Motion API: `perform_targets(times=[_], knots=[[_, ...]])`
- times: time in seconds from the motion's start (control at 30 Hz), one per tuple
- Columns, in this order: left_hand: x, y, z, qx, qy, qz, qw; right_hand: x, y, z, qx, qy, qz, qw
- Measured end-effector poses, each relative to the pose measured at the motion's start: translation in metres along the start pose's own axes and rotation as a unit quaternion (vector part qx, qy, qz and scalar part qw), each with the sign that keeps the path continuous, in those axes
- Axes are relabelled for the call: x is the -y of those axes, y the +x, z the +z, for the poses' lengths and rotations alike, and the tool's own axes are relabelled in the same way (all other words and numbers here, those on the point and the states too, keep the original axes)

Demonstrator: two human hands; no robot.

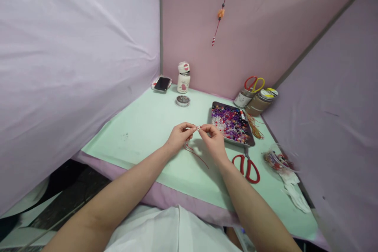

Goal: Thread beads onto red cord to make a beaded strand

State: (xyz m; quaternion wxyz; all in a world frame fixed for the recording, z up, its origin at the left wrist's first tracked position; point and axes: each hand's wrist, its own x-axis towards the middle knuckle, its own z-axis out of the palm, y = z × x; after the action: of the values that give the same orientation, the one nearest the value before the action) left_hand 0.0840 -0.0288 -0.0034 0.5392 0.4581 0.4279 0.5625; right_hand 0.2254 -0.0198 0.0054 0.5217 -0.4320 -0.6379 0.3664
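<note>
My left hand [178, 137] and my right hand [215, 141] meet above the mint green table [141, 130], both pinching a thin red cord [196, 153]. The cord forms a small loop between my fingertips and its loose ends trail down onto the table toward me. Just right of my right hand lies a metal tray [251, 141] full of purple, pink and clear beads. Red-handled scissors [247, 166] lie on the table near my right wrist.
At the back stand a phone [162, 84], a small white bottle [183, 77], a round tin [182, 100], and jars with scissors [254, 83]. A bag of beaded pieces [277, 160] and white cloth [295, 193] lie at the right. Fabric walls enclose three sides; a beaded ornament [220, 13] hangs behind.
</note>
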Motion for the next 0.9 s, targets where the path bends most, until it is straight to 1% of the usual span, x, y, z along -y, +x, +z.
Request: perform_targets(times=[0.07,0.17,0.3,0.47,0.67,0.73,0.8,0.9], knots=[[-0.002,-0.001,0.000,0.014,0.004,0.002,1.000,-0.002,0.002,-0.001,0.015,0.029,0.023,0.999],[-0.004,-0.003,0.001,0.029,0.009,0.005,1.000,-0.004,0.003,-0.004,0.033,0.044,0.066,0.996],[-0.005,-0.003,0.001,0.050,0.014,0.005,0.999,-0.004,0.004,-0.006,0.043,0.068,0.120,0.990],[-0.005,-0.005,0.001,0.092,0.016,-0.004,0.996,0.000,0.007,-0.012,0.090,0.139,0.167,0.972],[-0.008,-0.008,0.003,0.130,0.029,-0.021,0.991,0.002,0.009,-0.015,0.123,0.155,0.231,0.953],[-0.010,-0.009,0.003,0.144,0.029,-0.023,0.989,0.002,0.010,-0.016,0.131,0.152,0.240,0.950],[-0.011,-0.010,0.003,0.146,0.026,-0.029,0.989,0.001,0.010,-0.018,0.146,0.144,0.235,0.950],[-0.014,-0.010,0.002,0.157,-0.003,-0.062,0.986,0.000,0.010,-0.023,0.185,0.147,0.219,0.947]])
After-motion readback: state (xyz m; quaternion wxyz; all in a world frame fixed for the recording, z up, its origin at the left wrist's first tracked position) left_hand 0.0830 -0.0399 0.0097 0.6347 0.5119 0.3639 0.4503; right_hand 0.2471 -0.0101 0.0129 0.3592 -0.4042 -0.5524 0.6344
